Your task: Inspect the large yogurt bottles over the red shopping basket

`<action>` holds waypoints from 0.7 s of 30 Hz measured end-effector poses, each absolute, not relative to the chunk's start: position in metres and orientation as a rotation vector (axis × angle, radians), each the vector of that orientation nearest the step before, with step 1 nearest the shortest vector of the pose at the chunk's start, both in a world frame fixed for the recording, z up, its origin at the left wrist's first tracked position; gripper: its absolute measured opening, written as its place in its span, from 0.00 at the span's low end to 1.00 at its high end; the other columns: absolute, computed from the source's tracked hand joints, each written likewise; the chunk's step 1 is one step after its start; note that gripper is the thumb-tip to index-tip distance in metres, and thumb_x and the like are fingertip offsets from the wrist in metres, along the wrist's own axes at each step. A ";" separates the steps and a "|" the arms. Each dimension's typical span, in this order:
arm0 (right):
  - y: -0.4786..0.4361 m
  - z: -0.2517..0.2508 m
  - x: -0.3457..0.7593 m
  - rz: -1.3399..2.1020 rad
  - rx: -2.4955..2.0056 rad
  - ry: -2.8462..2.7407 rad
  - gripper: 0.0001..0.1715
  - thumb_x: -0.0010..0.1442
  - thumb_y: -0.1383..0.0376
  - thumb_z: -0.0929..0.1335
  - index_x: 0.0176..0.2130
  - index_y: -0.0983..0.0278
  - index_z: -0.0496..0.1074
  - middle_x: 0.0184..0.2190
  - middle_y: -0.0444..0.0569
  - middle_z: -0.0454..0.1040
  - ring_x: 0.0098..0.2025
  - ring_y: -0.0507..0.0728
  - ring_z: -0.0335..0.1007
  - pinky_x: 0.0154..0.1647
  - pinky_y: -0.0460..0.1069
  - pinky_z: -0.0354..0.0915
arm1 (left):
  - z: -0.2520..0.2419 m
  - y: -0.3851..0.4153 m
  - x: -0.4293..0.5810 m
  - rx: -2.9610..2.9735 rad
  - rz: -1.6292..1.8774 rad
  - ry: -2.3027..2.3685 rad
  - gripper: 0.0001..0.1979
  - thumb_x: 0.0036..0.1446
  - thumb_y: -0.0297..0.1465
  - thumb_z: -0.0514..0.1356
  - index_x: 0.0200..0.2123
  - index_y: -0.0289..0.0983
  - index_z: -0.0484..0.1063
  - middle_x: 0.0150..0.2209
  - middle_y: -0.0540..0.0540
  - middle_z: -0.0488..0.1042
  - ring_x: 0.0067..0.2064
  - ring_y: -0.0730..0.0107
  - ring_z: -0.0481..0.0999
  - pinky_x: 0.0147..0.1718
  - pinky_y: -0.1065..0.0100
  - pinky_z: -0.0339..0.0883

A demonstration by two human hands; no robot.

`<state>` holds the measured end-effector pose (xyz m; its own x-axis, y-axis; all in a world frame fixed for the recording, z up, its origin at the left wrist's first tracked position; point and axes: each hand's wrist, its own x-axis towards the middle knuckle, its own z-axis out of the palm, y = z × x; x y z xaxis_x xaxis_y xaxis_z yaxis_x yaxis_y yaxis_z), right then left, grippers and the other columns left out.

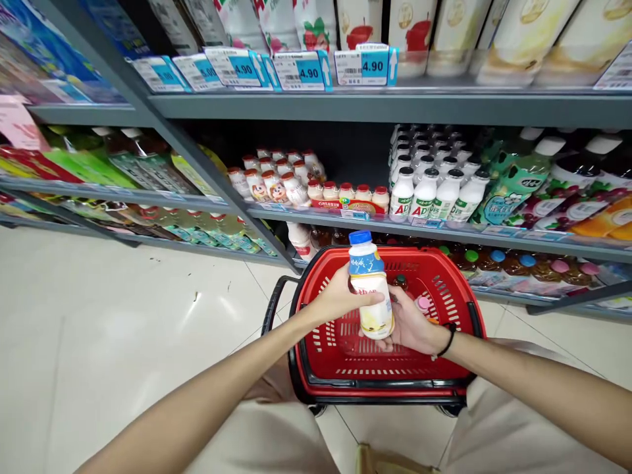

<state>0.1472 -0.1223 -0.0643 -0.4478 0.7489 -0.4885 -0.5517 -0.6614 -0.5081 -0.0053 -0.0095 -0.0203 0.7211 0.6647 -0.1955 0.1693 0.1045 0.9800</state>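
Note:
My left hand (343, 296) grips a white drink bottle (371, 289) around its middle. The bottle has a blue cap and a blue-and-white label, and it stands upright. My right hand (409, 322), with a black wristband (447, 341), cups the bottle's lower part from the other side. Both hands hold it above a red plastic shopping basket (439, 270) with slotted sides. A green cap (400, 282) and a pink cap (423, 303) show inside the basket, their items mostly hidden.
Grey shelves (395, 108) stand ahead, stocked with rows of bottled drinks (424, 194) and carrying blue price tags (363, 66). The basket has a black handle (279, 296). A pale tiled floor (123, 316) spreads to the left and around the basket.

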 end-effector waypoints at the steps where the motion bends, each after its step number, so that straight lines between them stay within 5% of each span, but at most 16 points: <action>1: -0.122 -0.062 0.149 2.120 -0.917 -0.376 0.44 0.74 0.42 0.48 0.52 0.70 0.72 0.33 0.60 0.81 0.20 0.56 0.72 0.20 0.47 0.64 | -0.021 -0.009 -0.006 1.454 0.420 0.729 0.33 0.41 0.42 0.79 0.46 0.32 0.72 0.47 0.38 0.80 0.45 0.60 0.80 0.47 0.61 0.74; 14: -0.137 -0.043 0.145 2.053 -0.937 -0.477 0.41 0.71 0.39 0.52 0.52 0.67 0.71 0.33 0.57 0.80 0.21 0.54 0.69 0.21 0.46 0.60 | -0.002 -0.018 -0.011 1.491 0.413 0.653 0.28 0.47 0.38 0.77 0.47 0.32 0.74 0.47 0.37 0.81 0.46 0.59 0.81 0.49 0.60 0.75; 21: -0.140 -0.039 0.155 1.995 -0.839 -0.641 0.33 0.66 0.40 0.67 0.48 0.68 0.73 0.33 0.54 0.78 0.26 0.54 0.71 0.23 0.45 0.63 | 0.013 -0.012 -0.018 1.243 0.435 0.555 0.31 0.45 0.34 0.78 0.50 0.33 0.73 0.50 0.35 0.81 0.49 0.54 0.83 0.50 0.58 0.76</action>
<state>0.1547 -0.1399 -0.0390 -0.4081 0.8560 -0.3175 -0.5111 -0.5023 -0.6975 -0.0180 -0.0120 0.0131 0.7908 0.5916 -0.1572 -0.0110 0.2704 0.9627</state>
